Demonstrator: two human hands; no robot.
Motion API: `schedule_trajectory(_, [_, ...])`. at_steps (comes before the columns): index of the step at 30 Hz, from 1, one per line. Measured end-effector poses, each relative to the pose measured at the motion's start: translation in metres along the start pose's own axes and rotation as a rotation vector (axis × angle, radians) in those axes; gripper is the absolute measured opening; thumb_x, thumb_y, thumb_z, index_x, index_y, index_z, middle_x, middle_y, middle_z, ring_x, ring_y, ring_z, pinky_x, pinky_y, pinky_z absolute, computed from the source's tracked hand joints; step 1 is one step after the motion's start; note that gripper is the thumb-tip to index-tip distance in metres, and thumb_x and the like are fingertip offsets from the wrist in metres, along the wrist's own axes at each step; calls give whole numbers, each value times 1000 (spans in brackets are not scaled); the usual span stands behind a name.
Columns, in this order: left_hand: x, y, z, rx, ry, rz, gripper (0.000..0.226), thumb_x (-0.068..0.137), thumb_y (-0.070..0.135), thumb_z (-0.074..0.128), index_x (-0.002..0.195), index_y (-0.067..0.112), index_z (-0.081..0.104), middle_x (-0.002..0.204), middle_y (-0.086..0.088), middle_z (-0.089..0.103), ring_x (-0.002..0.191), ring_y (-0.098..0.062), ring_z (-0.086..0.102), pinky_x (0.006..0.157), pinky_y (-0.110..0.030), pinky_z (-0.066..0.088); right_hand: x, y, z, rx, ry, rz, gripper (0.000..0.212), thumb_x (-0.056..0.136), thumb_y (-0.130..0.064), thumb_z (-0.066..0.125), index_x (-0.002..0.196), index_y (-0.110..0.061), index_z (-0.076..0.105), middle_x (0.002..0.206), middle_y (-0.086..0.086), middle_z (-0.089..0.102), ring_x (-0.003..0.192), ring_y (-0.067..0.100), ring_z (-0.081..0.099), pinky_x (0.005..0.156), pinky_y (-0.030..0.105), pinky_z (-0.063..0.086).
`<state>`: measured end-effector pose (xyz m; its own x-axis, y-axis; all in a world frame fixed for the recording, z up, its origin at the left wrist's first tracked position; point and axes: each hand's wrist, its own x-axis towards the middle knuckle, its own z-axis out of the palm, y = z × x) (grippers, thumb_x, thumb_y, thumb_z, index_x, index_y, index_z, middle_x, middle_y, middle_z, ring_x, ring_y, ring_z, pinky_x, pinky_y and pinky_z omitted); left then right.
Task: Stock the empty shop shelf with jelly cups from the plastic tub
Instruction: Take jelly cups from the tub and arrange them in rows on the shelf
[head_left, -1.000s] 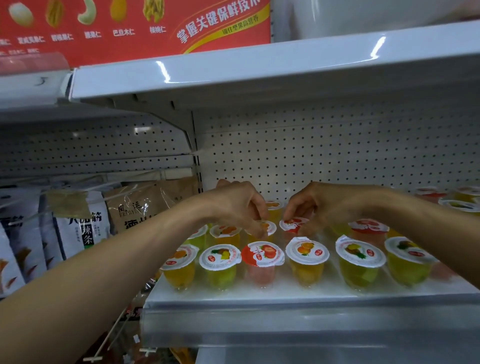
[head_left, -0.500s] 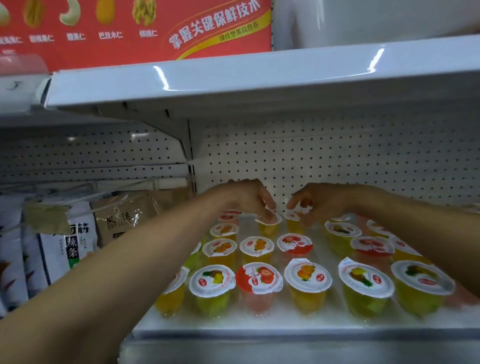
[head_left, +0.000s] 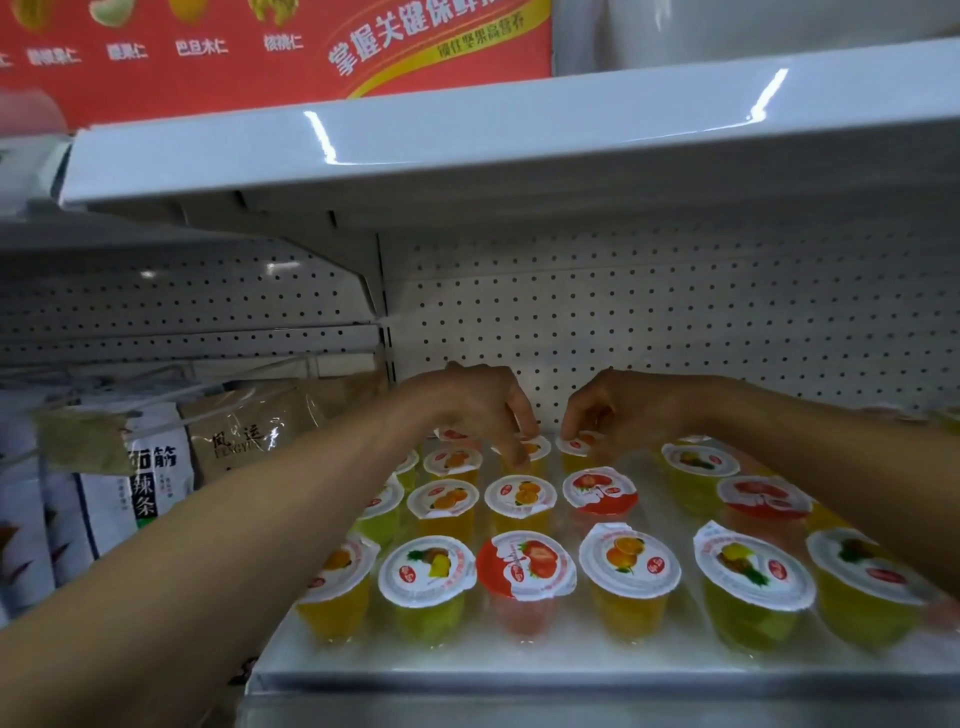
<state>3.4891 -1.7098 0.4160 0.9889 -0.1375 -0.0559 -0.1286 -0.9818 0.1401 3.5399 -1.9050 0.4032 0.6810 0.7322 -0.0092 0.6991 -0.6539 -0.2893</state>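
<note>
Two cups were going down at once, at the back of the shelf (head_left: 467, 670) by the pegboard (head_left: 675, 322). My left hand (head_left: 478, 410) had its fingertips curled round the rim of an orange-lidded cup (head_left: 537, 448), and my right hand (head_left: 618, 410) pinched a yellow cup (head_left: 575, 447). The front rows (head_left: 628, 566) stood close together (barely a gap), so I judged that a forearm dragged back low could topple them. A second earlier both hands had been nearer those rows.
</note>
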Motion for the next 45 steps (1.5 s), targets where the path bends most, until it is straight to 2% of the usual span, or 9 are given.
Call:
schedule_trajectory(9, [-18, 3, -1, 34, -14, 4, 48, 73, 39, 82, 118, 33, 68, 117, 16, 67, 106, -8, 61, 97, -31, 50, -5, -7, 2, 34, -37, -38, 24, 83, -21, 75, 103, -32, 66, 111, -10, 66, 103, 9, 62, 96, 33, 52])
schedule_trajectory(14, [-20, 6, 0, 21, -30, 13, 45, 75, 35, 82, 117, 34, 68, 117, 16, 66, 110, -9, 60, 99, -32, 50, -18, -7, -6, 44, -15, -13, 38, 85, -20, 73, 121, -23, 65, 123, -10, 62, 114, 7, 55, 101, 27, 46])
schedule_trajectory(19, [-27, 9, -8, -31, 41, 51, 45, 82, 42, 74, 124, 35, 62, 132, 14, 59, 118, -6, 54, 101, -28, 44, -45, 18, -32, 45, 205, 25, 35, 84, -13, 73, 117, -25, 67, 120, -6, 64, 108, 5, 58, 97, 26, 47])
schedule_trajectory(24, [-30, 34, -7, -114, 175, 191, 33, 82, 48, 71, 114, 39, 68, 119, 19, 65, 112, -2, 58, 102, -34, 46, -77, 45, -41, -19, 149, 126, 29, 84, -20, 74, 110, -30, 67, 113, -6, 67, 101, 5, 63, 81, 12, 46])
schedule_trajectory(29, [-20, 61, -5, -81, 168, 234, 33, 85, 46, 69, 116, 35, 68, 120, 16, 66, 111, -5, 59, 101, -33, 46, -84, 55, -37, -138, 187, 197, 31, 85, -37, 70, 115, -30, 65, 116, -6, 63, 105, 11, 59, 93, 28, 49])
schedule_trajectory(36, [-15, 15, -13, 43, 258, 49, 24, 93, 40, 60, 116, 38, 67, 126, 14, 63, 114, -10, 56, 106, -43, 39, -49, 50, -26, -174, 150, 259, 40, 86, -46, 65, 120, -26, 63, 111, -11, 48, 101, 10, 52, 88, 25, 44])
schedule_trajectory(39, [-17, -17, -12, 13, 266, -46, 25, 96, 33, 57, 120, 34, 65, 132, 9, 60, 116, -13, 57, 105, -38, 43, -34, 50, -21, -221, 81, 313, 43, 82, -45, 71, 116, -19, 66, 118, -5, 62, 102, 16, 62, 88, 30, 53])
schedule_trajectory(41, [-19, -33, -8, -16, 252, -81, 28, 97, 29, 56, 123, 29, 65, 134, 7, 58, 117, -13, 57, 104, -31, 43, -26, 52, -19, -220, 65, 326, 41, 77, -42, 76, 108, -16, 69, 114, 2, 67, 95, 18, 67, 83, 31, 58])
schedule_trajectory(45, [-18, -50, 3, -27, 197, -98, 29, 96, 25, 59, 124, 24, 65, 135, 3, 59, 117, -13, 57, 102, -27, 44, -10, 45, -23, -204, 150, 275, 40, 72, -38, 81, 104, -22, 63, 112, -2, 61, 97, 15, 62, 82, 27, 54])
